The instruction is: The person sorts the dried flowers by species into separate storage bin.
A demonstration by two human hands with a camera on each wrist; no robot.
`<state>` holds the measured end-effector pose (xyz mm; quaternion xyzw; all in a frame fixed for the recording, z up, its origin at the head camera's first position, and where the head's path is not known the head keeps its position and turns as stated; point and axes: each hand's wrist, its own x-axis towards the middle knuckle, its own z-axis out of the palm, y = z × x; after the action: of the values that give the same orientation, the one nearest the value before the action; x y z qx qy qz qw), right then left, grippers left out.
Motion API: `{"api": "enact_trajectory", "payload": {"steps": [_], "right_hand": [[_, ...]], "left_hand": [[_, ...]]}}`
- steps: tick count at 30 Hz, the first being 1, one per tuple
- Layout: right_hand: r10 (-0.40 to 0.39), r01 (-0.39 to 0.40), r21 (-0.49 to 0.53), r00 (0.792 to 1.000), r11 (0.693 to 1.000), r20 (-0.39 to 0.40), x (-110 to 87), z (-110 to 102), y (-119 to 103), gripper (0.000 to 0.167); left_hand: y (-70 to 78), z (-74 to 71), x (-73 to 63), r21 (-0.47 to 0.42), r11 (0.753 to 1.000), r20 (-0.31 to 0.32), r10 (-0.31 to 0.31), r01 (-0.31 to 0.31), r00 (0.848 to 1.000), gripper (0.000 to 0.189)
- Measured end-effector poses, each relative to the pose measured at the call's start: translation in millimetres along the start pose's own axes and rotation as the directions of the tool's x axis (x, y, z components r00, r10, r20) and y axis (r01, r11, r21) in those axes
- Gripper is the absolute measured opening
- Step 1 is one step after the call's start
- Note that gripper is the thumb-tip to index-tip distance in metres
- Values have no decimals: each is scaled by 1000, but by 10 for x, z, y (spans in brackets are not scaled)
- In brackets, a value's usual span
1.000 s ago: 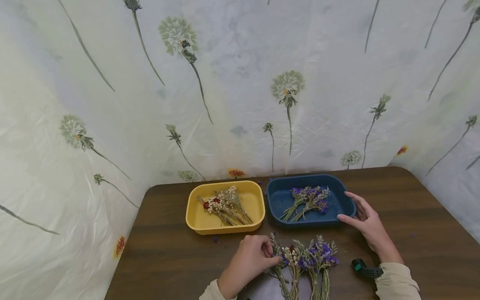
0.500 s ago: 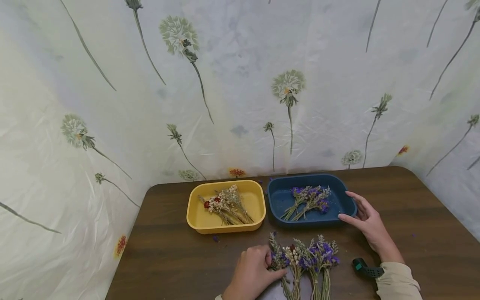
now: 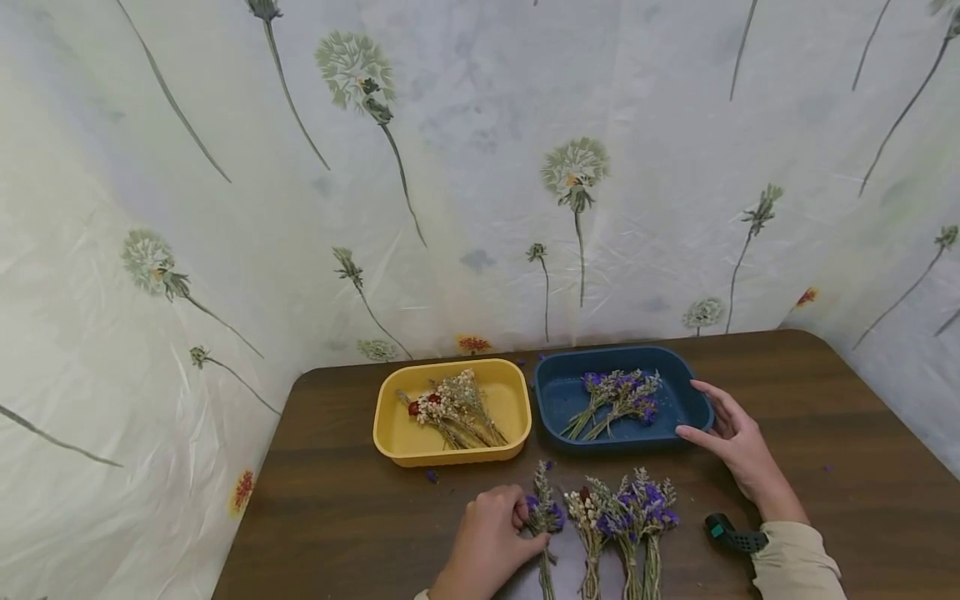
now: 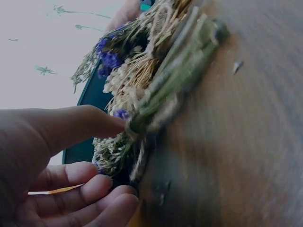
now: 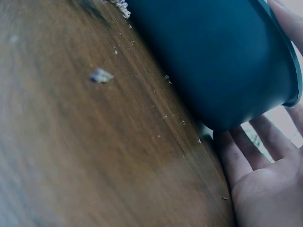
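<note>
My left hand point(image 3: 491, 533) pinches a small tied bunch of purple dried flowers point(image 3: 545, 518) low over the table, flower heads away from me. In the left wrist view the thumb presses at the twine on its green stems point(image 4: 165, 90), and the other fingers curl beneath the flower heads. To its right lie a cream dried-flower bunch point(image 3: 587, 518) and two purple bunches point(image 3: 632, 515) side by side. My right hand point(image 3: 738, 458) rests at the right end of a blue tray point(image 3: 678, 404), thumb at the near rim, fingers spread along the end wall point(image 5: 213, 61).
Several purple bunches point(image 3: 618, 400) lie in the blue tray. Left of it stands a yellow tray point(image 3: 393, 429) with cream and red dried flowers point(image 3: 453, 412). A black wristband point(image 3: 731, 537) is near the right wrist. Fallen petals point(image 5: 101, 75) dot the wooden table point(image 3: 337, 533).
My left hand has taken hold of the leftmost purple bunch and moved it a little left, away from the cream bunch. The right hand has stayed at the blue tray.
</note>
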<state>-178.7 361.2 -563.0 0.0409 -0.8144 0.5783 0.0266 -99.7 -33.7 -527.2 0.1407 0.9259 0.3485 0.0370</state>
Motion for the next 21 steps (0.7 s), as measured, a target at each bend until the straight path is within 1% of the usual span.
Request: {"api": "enact_trajectory", "payload": {"steps": [4,8,13,17,21], "right_hand": [[4,-4,-10,1000,1000,-1,5,1,2,74],[11,-11,-16,1000,1000,0,8,7,2,74],[11,-11,-10,1000,1000,-4,6,9,0,74],[-6,6,-1,1000,1000,0,5,1,2,75],[-9,9,2,1000,1000,1,3,-1,7,75]], "left_hand": [[-60,-60,1,0,1000,-8,18,-18,1000,33],[-114,-130,16,6,1000,-17,16,-16,1000,29],[-152,-176,38,-22,1000,18,15,-14,1000,26],[-162,-168,41,-74,997,54,3,1,999,22],[-164,-167,36,-118,993,62,1,6,998,20]]}}
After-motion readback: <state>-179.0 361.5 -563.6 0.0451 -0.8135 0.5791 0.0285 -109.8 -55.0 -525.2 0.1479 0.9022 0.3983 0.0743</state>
